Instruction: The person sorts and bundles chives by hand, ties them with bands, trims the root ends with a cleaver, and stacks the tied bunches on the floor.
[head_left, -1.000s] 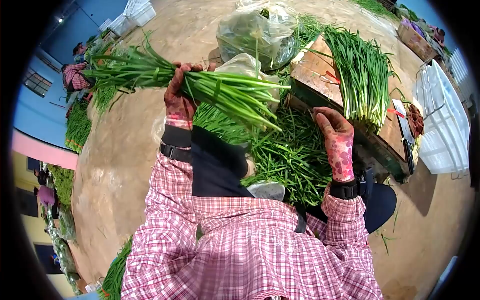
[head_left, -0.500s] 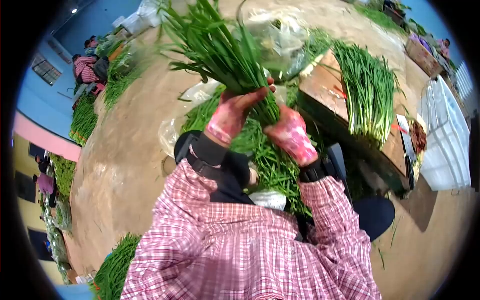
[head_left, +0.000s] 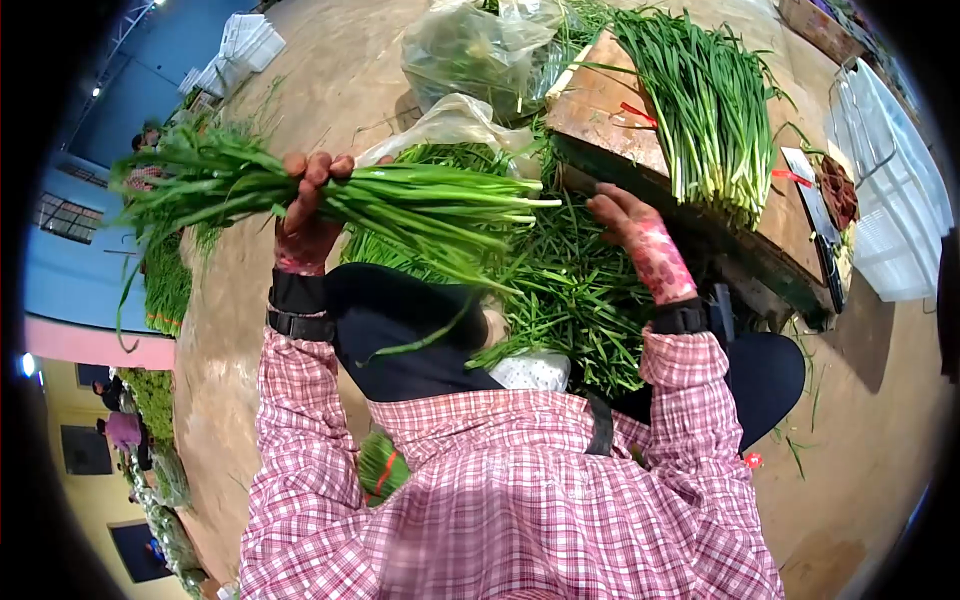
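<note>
The left hand (head_left: 312, 205) closes round one bunch (head_left: 430, 205), stalks pointing from this grip toward the right hand (head_left: 640, 235), whose fingers extend loosely, clasping nothing visible. One pile (head_left: 585, 285) lies below, between both hands. Beyond the right hand, one board (head_left: 600, 100) bears one stack (head_left: 705, 120) and one knife (head_left: 812, 205).

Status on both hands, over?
Left hand grips long green leafy bunch. Right hand looks empty, above loose green leaves. Nothing seen blocking the bunch.

No readable text or labels.
</note>
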